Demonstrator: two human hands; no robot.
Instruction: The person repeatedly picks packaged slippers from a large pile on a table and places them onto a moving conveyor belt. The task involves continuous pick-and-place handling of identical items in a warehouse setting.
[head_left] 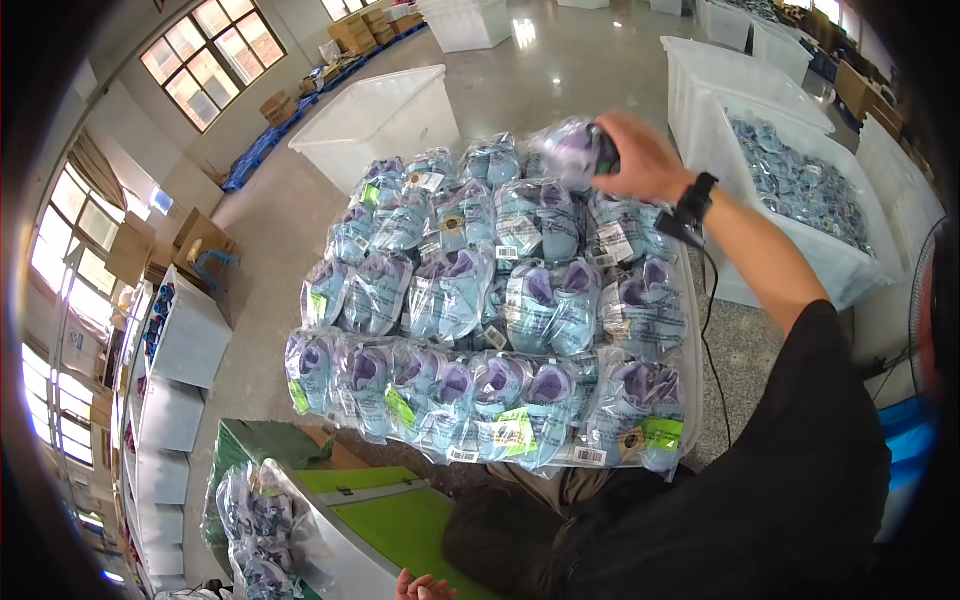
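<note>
- A clear-wrapped pair of shoes [568, 150] is gripped by the right hand [640, 158] at the far edge of the stack, with the fingers [628, 124] closed over the top of the packet.
- A dark strap with a cable is worn at the wrist of that hand, and the forearm is stretched out from a black sleeve at the lower right.
- The packet is held just above the back row of a stack of bagged shoes [500, 300], pale blue and purple pairs laid in rough rows and sealed in clear plastic with white and green labels.
- The stack is carried on a clear plastic bin [692, 400], of which only the right rim is seen.
- The left hand [422, 587] is glimpsed at the bottom edge, beside a green tabletop [390, 520]; only the fingertips are shown, loosely spread, and nothing is seen in them.
- A second heap of bagged shoes [255, 530] is seen in a clear bag at the lower left, just beside the green tabletop.
- A white bin [830, 260] filled with more blue packets is placed to the right, and an empty white bin [375, 125] is set on the polished floor behind the stack.
</note>
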